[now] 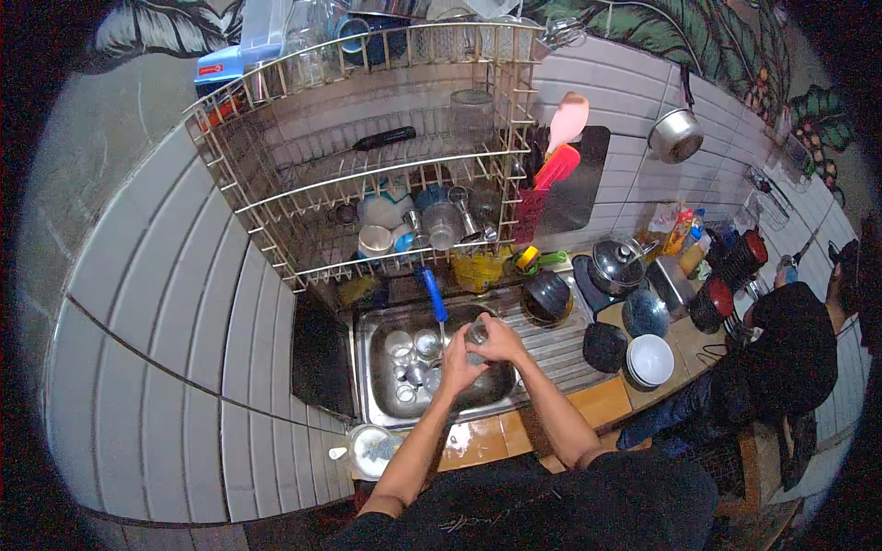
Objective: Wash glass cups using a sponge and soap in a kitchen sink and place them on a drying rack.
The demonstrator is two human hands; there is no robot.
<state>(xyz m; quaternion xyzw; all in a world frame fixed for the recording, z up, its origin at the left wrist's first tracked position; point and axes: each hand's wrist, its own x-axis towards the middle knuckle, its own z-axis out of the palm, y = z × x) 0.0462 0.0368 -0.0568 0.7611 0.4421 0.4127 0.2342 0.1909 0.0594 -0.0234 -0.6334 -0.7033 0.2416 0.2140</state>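
Over the right half of the steel sink [365, 396], both of my hands are closed around a clear drinking glass [477, 333]. My left hand [458, 368] grips its near left side, and my right hand [503, 340] wraps it from the right near the rim. Something grey shows between my fingers; whether it is a pad or the glass body I cannot tell. Several glasses and cups lie in the basin, among them a clear glass [398, 343] and a small glass [405, 393]. A tap with a blue lever or sleeve [434, 295] rises behind my hands.
A container of white suds [370, 441] with a grey scourer sits at the front left counter edge. Above hangs a wire dish rack [372, 169]. Rightward are a black bowl [548, 295], a lidded pan [618, 265], stacked white bowls [650, 359] and another person [785, 351].
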